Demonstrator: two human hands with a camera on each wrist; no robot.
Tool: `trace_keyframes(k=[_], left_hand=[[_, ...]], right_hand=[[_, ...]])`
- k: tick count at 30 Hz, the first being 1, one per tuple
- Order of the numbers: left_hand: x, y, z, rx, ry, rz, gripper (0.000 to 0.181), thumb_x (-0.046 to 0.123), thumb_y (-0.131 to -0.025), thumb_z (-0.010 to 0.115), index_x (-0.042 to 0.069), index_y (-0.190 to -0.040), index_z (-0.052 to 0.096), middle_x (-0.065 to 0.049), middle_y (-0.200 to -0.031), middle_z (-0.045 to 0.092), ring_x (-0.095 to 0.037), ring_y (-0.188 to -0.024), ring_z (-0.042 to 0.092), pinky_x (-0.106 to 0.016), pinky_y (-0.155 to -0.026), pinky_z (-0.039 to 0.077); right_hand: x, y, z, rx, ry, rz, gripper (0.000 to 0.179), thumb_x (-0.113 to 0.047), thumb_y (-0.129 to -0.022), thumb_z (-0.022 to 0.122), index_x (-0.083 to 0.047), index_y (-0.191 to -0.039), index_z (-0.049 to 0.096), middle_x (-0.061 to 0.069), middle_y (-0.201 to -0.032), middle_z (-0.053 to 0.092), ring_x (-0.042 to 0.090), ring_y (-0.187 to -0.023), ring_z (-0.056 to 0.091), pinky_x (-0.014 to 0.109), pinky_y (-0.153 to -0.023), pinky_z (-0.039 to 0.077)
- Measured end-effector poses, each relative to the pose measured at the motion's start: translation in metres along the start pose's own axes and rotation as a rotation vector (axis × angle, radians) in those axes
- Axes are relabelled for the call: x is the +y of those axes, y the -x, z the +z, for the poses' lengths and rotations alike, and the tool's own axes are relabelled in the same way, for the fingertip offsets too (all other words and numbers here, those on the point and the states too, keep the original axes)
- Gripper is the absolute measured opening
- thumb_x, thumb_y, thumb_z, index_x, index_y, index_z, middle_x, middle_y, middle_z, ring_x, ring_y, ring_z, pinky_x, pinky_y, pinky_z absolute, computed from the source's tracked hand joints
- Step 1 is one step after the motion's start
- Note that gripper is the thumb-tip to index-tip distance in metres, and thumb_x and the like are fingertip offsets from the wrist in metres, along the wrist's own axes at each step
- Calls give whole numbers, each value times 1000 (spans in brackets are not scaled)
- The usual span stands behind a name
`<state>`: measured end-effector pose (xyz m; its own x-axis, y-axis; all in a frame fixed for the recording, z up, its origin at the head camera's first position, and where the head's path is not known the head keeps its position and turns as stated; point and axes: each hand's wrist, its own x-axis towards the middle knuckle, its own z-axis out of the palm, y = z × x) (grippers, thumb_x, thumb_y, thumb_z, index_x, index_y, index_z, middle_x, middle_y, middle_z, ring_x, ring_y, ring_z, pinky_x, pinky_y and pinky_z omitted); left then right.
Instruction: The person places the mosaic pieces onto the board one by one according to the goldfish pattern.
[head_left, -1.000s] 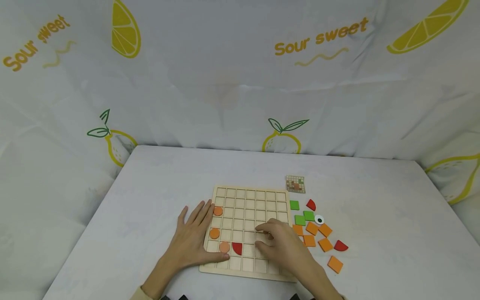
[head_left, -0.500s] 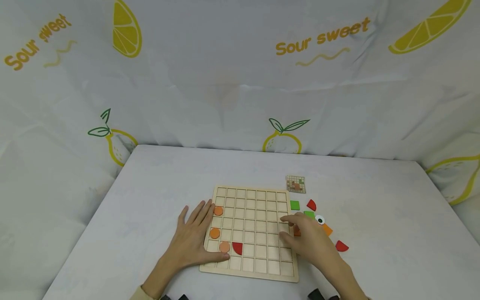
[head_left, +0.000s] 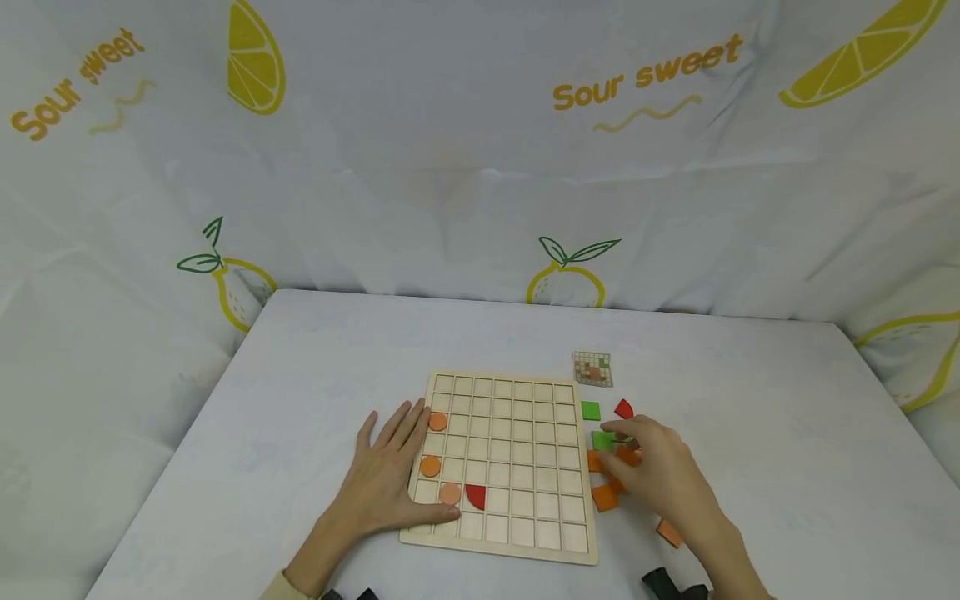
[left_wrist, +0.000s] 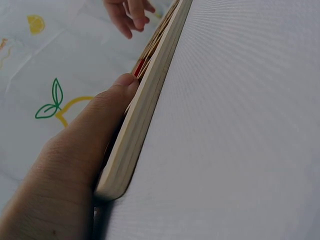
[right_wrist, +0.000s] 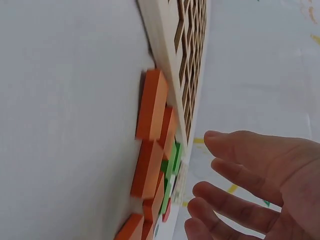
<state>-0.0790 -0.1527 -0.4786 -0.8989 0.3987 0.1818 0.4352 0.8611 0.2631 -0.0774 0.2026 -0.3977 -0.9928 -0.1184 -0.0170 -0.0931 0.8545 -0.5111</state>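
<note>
My left hand (head_left: 386, 479) lies spread along the left edge of a wooden grid board (head_left: 521, 430), thumb across its front left corner. In the left wrist view the thumb (left_wrist: 107, 102) presses on the board's rim. Several pieces sit in the grid: orange discs (head_left: 431, 466), a paler orange disc (head_left: 450, 493) and a red quarter-circle (head_left: 476, 497). Right of the board, my right hand (head_left: 656, 462) is over loose orange square tiles (head_left: 604, 498), fingers loosely bent. Nothing shows between its fingers in the right wrist view, where orange tiles (right_wrist: 151, 107) lie beside the board.
Green squares (head_left: 591, 410) and a red quarter-circle (head_left: 623, 408) lie right of the board. A small printed card (head_left: 593, 368) is behind them. Another orange tile (head_left: 670, 533) lies partly under the right forearm. White cloth with lemon prints hangs at the table's back.
My right hand has moved right, from above the board to the loose tiles. One orange square now shows closer to the board's right edge. The left hand has stayed put.
</note>
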Motion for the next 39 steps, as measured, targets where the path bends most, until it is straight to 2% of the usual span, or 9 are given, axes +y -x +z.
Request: trace_keyframes(k=[4,9,15,23,33,39], left_hand=[[0,0,0,2,2,0,134,95,-65,59,7,-162,27,-7,-169,31,-27,-158,27,-66,-123,12],[0,0,0,4,-1,1,134,94,-65,59,7,-162,27,-7,-169,31,-28,-158,28,-66,-123,12],[0,0,0,3,-7,2,134,94,-65,60,7,-162,27,-7,-169,30,-27,-158,28,-66,-123,12],[0,0,-1,-2,1,0,134,94,-65,60,7,-162,28,-7,-169,31,-28,-158,28,-66,-123,12],[1,0,0,-4,-5,4,134,94,-66,59,7,-161,28,-7,-169,30,-27,-158,28,-66,-123,12],[1,0,0,-1,-9,4,133,94,-65,60,7,-162,28,-7,-169,30,-27,-158,28,-65,-123,12]], right_hand=[[11,-2,-5,-2,13,19,36,-18,-84,82,-2,-116,75,9,-102,74,22,-87,66,35,-68,58],[26,-5,-10,-17,41,77,40,-21,-86,81,2,-119,73,15,-104,73,29,-91,68,40,-70,60],[38,-11,-14,-51,86,136,39,-15,-86,79,3,-120,72,21,-108,71,33,-93,68,46,-74,62],[44,-15,-11,-86,94,143,32,-9,-83,77,1,-113,75,12,-95,68,22,-83,62,42,-73,60],[47,-17,-12,-71,99,170,36,-22,-87,79,4,-111,74,12,-90,68,22,-82,62,43,-73,60],[50,-20,-13,-111,100,143,36,-16,-85,79,0,-117,74,9,-90,65,21,-81,59,39,-70,59]])
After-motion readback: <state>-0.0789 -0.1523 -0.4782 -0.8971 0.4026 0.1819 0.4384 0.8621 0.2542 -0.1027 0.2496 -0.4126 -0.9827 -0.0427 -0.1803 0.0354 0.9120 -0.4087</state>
